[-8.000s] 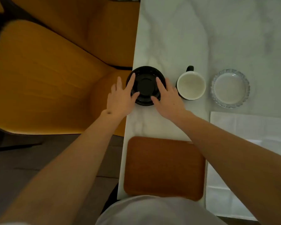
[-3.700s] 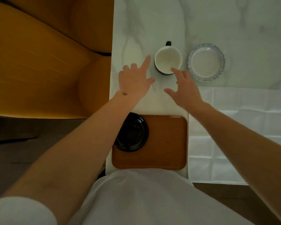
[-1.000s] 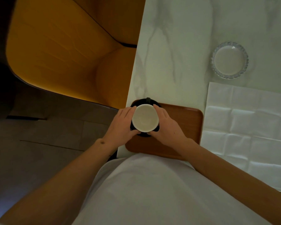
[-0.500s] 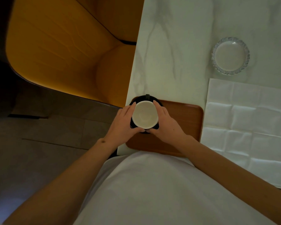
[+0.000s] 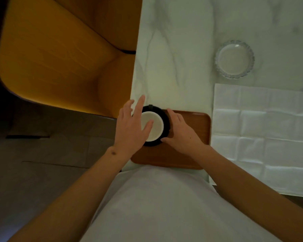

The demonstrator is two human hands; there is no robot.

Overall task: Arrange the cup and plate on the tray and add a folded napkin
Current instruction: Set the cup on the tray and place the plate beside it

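A white cup (image 5: 155, 125) with a dark handle stands on a black plate (image 5: 166, 122), which rests at the left end of a brown wooden tray (image 5: 192, 126). My left hand (image 5: 130, 127) hovers with spread fingers over the cup's left side, partly hiding it. To the right of the plate, my right hand (image 5: 183, 135) lies on the tray with its fingers apart, the fingertips by the plate's rim. A white napkin (image 5: 262, 135) lies unfolded and creased on the table to the right of the tray.
A clear glass dish (image 5: 234, 59) with a scalloped rim stands on the white marble table (image 5: 173, 58) beyond the napkin. A yellow chair (image 5: 59, 55) is close against the table's left edge. The tray sits at the near edge, against my body.
Both hands have let go of the cup, which now stands on the plate. My left hand has lifted and spread its fingers; my right hand has drawn away to the right.
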